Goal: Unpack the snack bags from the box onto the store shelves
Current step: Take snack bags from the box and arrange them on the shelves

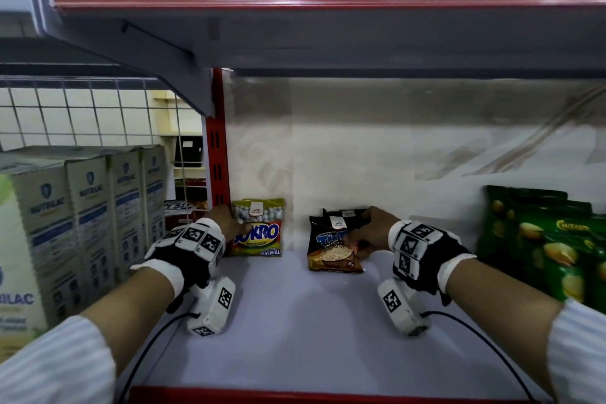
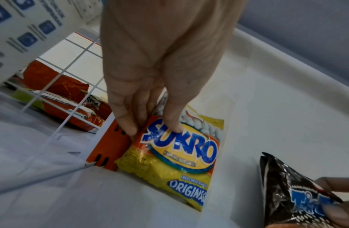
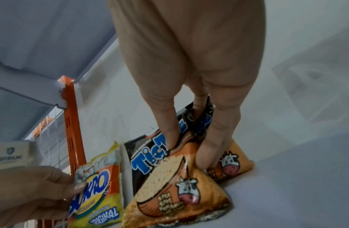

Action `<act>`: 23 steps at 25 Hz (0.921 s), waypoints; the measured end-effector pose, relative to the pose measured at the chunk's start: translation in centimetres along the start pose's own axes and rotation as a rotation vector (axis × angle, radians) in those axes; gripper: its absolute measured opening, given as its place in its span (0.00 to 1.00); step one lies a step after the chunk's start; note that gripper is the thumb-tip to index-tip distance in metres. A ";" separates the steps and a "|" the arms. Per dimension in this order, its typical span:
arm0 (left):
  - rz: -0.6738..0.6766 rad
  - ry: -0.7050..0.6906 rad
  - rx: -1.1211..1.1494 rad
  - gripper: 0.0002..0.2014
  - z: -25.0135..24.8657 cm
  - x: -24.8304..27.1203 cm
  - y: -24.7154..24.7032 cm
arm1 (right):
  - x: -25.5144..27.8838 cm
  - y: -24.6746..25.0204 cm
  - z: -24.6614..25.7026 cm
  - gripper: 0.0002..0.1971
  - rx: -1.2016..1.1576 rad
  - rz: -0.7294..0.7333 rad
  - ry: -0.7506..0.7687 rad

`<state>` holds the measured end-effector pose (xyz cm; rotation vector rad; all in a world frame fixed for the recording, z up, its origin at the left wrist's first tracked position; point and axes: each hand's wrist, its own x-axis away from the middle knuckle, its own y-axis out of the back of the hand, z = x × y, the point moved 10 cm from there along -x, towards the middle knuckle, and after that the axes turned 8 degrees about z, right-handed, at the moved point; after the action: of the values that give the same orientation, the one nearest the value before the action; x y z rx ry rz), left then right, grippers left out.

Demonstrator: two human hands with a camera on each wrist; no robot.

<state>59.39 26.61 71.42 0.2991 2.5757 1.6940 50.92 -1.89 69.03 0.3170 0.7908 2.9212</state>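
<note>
Both hands are reaching deep into the shelf [image 1: 295, 321], each standing a snack bag up against the back wall so the printed fronts face outward toward a shopper.

The left hand [image 1: 226, 221] is pinching the yellow Sukro bag [image 1: 257, 228]: in the left wrist view the thumb is pressing on the printed front while the fingers [image 2: 125, 123] are tucked behind the bag's edge. This grip is keeping the bag upright, just beside the orange upright post [image 2: 109, 148] on the hand's outer side.

The right hand [image 1: 370, 231] is pinching the black-and-orange Tic Tac bags [image 1: 334, 246]; the right wrist view shows at least two packs bunched together, fingertips [image 3: 207, 158] pushed in between them. They are probably being squared into one row.

The two products are sitting well apart, likely to leave room for more facings. Beyond the right hand green chip bags [image 1: 541, 239] are standing; beyond the left, Nutrilac cartons [image 1: 88, 216]. The box is not in view.
</note>
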 end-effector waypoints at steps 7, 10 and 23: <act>-0.080 0.024 -0.063 0.26 -1.2 1.0 0.6 | 0.2 0.0 0.2 0.18 0.013 0.017 -0.028; -0.106 0.042 -0.069 0.28 -1.1 1.3 1.1 | 0.6 -0.2 0.2 0.18 0.045 0.030 -0.015; -0.087 0.048 0.034 0.34 0.5 1.7 0.7 | 3.6 1.9 0.7 0.35 0.143 -0.048 -0.013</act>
<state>57.85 27.67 71.92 0.1478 2.6120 1.6497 47.48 -2.67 71.26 0.3227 0.9931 2.8212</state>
